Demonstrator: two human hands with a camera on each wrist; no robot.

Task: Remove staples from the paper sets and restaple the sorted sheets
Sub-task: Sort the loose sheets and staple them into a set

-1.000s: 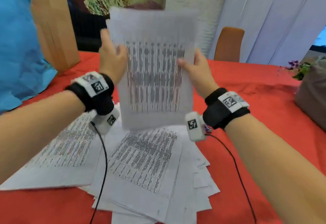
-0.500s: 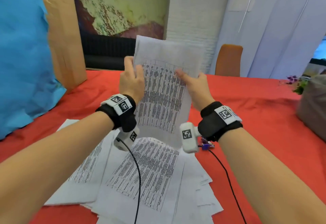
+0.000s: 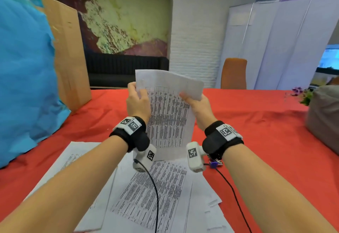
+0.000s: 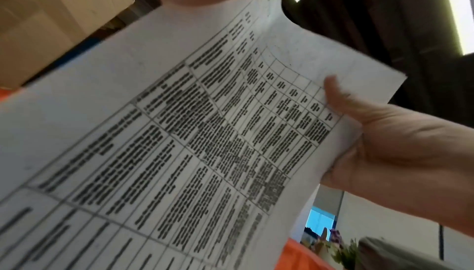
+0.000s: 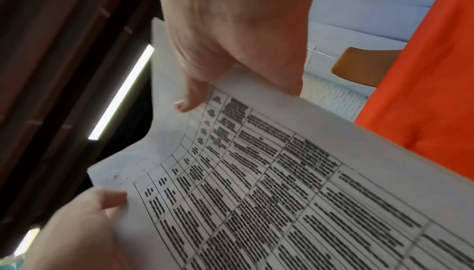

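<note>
Above a red-clothed tabletop [image 3: 256, 122], the left hand [image 3: 138, 104] and right hand [image 3: 199, 106] pinch a printed paper set [image 3: 168, 115] upright by its upper edges, fingers curled on it. Loose sheets [image 3: 156, 192] lie spread below. Behind stand a cardboard box [image 3: 69, 58], an orange chair [image 3: 233, 73] and white folding screens [image 3: 275, 40].

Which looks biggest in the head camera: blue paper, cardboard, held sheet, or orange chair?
1. blue paper, though it is nearest the camera
2. cardboard
3. held sheet
4. orange chair, farthest away
</note>
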